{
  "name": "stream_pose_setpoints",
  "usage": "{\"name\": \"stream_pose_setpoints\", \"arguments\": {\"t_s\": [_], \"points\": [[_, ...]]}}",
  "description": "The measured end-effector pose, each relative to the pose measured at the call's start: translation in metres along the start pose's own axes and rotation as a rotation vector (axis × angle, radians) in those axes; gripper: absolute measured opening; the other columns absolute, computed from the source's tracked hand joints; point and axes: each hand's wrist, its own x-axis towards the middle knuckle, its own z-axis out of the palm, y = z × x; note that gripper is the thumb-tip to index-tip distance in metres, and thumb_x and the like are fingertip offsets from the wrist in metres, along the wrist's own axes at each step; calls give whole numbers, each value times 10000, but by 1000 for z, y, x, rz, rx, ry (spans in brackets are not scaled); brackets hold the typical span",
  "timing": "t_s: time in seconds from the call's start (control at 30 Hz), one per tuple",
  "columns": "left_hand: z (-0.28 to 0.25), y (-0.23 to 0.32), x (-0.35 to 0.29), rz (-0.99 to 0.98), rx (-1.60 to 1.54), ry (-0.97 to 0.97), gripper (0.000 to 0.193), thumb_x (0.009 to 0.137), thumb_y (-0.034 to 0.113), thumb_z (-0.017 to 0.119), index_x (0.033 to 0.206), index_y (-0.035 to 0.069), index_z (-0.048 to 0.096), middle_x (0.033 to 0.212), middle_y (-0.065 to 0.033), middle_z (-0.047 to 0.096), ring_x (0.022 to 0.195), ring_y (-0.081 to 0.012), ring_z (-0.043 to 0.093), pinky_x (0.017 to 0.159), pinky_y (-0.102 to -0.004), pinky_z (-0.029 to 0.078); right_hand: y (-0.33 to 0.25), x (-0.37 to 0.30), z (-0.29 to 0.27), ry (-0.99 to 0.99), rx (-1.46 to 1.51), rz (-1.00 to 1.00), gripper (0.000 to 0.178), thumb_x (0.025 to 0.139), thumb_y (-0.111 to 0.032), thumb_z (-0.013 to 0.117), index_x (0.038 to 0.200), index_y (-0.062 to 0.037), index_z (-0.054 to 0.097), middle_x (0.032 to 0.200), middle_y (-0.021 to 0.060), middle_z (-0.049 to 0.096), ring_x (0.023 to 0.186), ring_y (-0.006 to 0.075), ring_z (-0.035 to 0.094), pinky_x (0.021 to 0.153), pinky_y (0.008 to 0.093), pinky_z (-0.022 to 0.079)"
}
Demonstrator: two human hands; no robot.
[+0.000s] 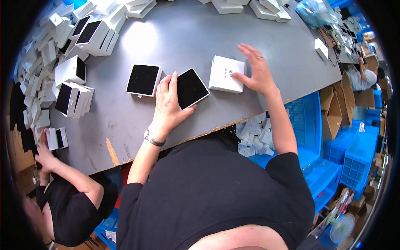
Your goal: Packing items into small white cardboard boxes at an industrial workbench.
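My left hand grips a white box with a black insert along its left edge, fingers on one side and thumb along the near side. This box sits turned at an angle on the grey table. A second white box with a black insert lies just left of my fingers, a short pull tab on its near side. To the right is a closed white box with dark print. My right hand is open beside it, fingers spread and raised, thumb over the box's right edge. Whether the thumb presses on it I cannot tell.
Stacked boxes with black inserts and a heap of white boxes fill the table's left side. A co-worker's hand is by a small box at lower left. Below the chipped table edge stands a blue crate beside small white pieces.
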Motion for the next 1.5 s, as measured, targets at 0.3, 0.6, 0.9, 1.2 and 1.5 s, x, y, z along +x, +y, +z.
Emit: {"name": "stream_pose_setpoints", "arguments": {"t_s": [0.3,0.6,0.9,1.2,1.5], "points": [[-8,-13,-8,-34,-29,88,1053,608,232,902,1493,12,375,1433,-216,415,1382,-398,392,1165,-487,335,-51,9,30,-225,120,-194,1032,609,-464,870,1484,-87,474,1428,178,501,1324,404,447,1139,492,366],[-16,-12,-19,14,-16,61,1026,594,209,893,1469,29,389,1391,-202,435,1328,-381,432,1116,-485,353,-64,3,39,-140,197,-228,1003,571,-348,870,1456,-51,503,1375,173,515,1302,383,436,1108,474,394],[-17,-12,-14,14,-53,-24,1002,612,157,885,1472,42,384,1409,-210,422,1357,-403,404,1142,-476,374,-62,5,44,-142,270,-195,992,565,-361,882,1439,-53,528,1339,185,549,1283,388,463,1116,470,382],[-13,-8,-15,82,-375,-82,1076,715,315,853,1566,38,257,1525,-230,296,1436,-407,311,1194,-473,314,-67,7,52,-189,331,-278,974,572,-462,870,1393,-31,576,1318,182,559,1244,383,481,1078,492,419],[-7,19,-4,170,-407,101,1002,833,390,745,1612,47,214,1655,-245,100,1525,-487,82,1225,-577,163,-106,-2,52,-205,69,-215,832,610,-460,824,1342,-136,596,1332,159,530,1286,391,459,1080,563,363]]}}
